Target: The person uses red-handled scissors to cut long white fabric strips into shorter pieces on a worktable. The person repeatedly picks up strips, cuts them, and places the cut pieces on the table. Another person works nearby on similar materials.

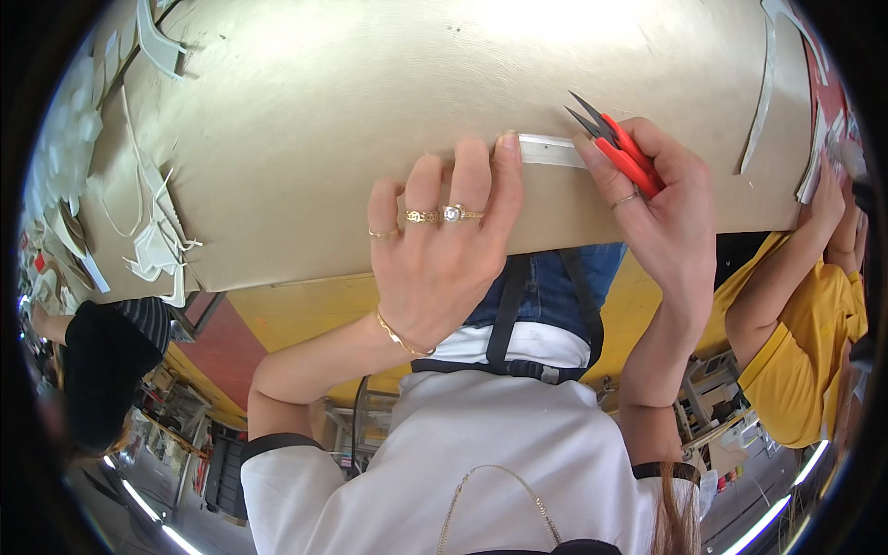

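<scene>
A short white strip [550, 151] spans the gap between my two hands, just above the tan table covering. My left hand [439, 245], with rings on its fingers, has its fingers curled and holds the strip's left end; what lies under them is hidden. At the other end, my right hand [671, 190] has its thumb on the strip. That same hand grips red-handled thread snips [636, 166] against the palm. The snips' dark pointed blades are apart and point up and left, away from the strip.
The tan-covered table [314, 120] stretches ahead. White scraps [159, 242] and strips lie at its left edge, and a long thin strip [762, 102] lies at the right. A person in yellow [795, 342] works at the right; another in dark clothing [102, 370] is at the left.
</scene>
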{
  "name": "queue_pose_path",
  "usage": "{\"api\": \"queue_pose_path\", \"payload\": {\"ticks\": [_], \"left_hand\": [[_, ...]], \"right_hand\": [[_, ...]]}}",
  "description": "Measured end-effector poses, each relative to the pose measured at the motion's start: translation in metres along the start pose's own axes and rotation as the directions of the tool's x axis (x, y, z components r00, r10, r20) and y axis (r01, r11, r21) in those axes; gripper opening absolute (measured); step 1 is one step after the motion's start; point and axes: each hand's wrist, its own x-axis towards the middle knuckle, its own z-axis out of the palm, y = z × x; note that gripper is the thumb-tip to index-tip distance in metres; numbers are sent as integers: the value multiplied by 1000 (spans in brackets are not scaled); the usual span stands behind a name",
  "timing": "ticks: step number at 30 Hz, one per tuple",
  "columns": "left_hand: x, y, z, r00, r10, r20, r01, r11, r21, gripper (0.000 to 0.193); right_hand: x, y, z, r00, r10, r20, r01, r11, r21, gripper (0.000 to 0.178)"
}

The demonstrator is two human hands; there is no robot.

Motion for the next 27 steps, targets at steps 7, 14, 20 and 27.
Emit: {"api": "queue_pose_path", "payload": {"ticks": [7,14,20,27], "left_hand": [[0,3,-7,995,32,93,-41,994,98,48],[3,2,-5,996,20,93,-27,996,82,48],[1,7,-12,961,-121,248,135,990,-39,53],[5,35,-2,958,-91,274,130,983,-129,59]], "right_hand": [[-1,-2,0,999,-48,-20,47,998,-30,22],[1,-4,-2,999,-37,-15,36,996,-77,18],[1,-3,2,993,-103,-57,99,993,-70,24],[3,-4,0,998,-60,-24,57,993,-108,21]]}}
